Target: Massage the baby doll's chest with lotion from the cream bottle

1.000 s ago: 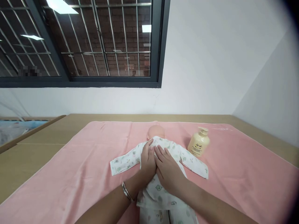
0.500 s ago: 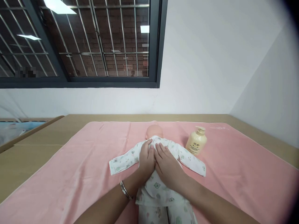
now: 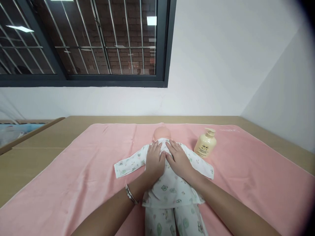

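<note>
Both hands are sliding up the doll's back toward its neck since the earlier frames, where they were lying lower, nearer the middle of the torso. At the centre of the frame the left hand [image 3: 154, 160] is resting flat with fingers spread and released, palm down on the baby doll [image 3: 169, 186] — gripping nothing. Just beside it, thumbs nearly touching, the right hand [image 3: 179, 159] is lying equally flat and open on the doll's upper back, its fingertips reaching the collar.

Lying face down lengthwise in the lower centre of the frame, the doll is pointing its bald head [image 3: 161, 133] away from the camera. It is wearing a white printed romper, and its 2 sleeves are spreading out to the left and right. A metal bangle [image 3: 130, 194] is circling the left wrist.

Under the doll a pink towel [image 3: 73, 177] is covering most of the tan tabletop [image 3: 29, 164]. Right of the doll's head, apart from the right sleeve, a cream pump bottle [image 3: 205, 144] is standing upright on the towel. Filling the upper left of the frame is a dark-framed barred window [image 3: 98, 42].
</note>
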The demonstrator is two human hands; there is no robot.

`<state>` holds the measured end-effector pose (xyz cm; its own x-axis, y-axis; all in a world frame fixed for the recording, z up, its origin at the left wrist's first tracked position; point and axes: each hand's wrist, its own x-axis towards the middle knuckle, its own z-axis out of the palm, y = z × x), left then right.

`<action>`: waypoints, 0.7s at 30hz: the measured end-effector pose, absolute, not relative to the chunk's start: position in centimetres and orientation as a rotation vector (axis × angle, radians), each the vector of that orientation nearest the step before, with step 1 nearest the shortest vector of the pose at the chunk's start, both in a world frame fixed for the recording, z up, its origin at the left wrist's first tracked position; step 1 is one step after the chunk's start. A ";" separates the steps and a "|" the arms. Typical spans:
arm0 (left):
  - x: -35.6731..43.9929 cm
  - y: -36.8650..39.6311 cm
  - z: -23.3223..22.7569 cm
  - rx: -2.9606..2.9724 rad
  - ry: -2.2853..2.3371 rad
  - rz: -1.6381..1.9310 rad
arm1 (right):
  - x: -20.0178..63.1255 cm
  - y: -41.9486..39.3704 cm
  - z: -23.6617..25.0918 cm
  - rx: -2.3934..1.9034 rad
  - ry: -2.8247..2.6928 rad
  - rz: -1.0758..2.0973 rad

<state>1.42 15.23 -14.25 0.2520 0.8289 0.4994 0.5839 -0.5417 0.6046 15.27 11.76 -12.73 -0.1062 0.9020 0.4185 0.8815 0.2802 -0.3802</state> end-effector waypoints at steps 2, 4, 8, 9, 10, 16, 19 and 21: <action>1.4 15.2 -14.2 2.264 1.321 1.159 | 15.3 11.8 -12.8 -1.589 -1.977 0.042; 1.4 15.1 -14.1 2.286 1.341 1.141 | 15.4 11.9 -12.9 -1.589 -1.974 0.045; 1.5 15.2 -14.2 2.302 1.364 1.124 | 15.5 12.1 -13.2 -1.601 -1.966 0.043; 1.5 15.2 -14.2 2.305 1.368 1.125 | 15.5 12.1 -13.3 -1.599 -1.968 0.037; 1.5 15.2 -14.2 2.307 1.371 1.127 | 15.5 12.1 -13.3 -1.595 -1.969 0.030; 1.4 15.1 -14.2 2.316 1.376 1.113 | 15.4 12.1 -13.2 -1.594 -1.968 0.007; 1.4 15.2 -14.1 2.329 1.382 1.112 | 15.3 11.9 -13.1 -1.594 -1.963 0.013; 1.4 15.1 -14.1 2.350 1.389 1.105 | 15.3 11.9 -13.0 -1.585 -1.957 0.018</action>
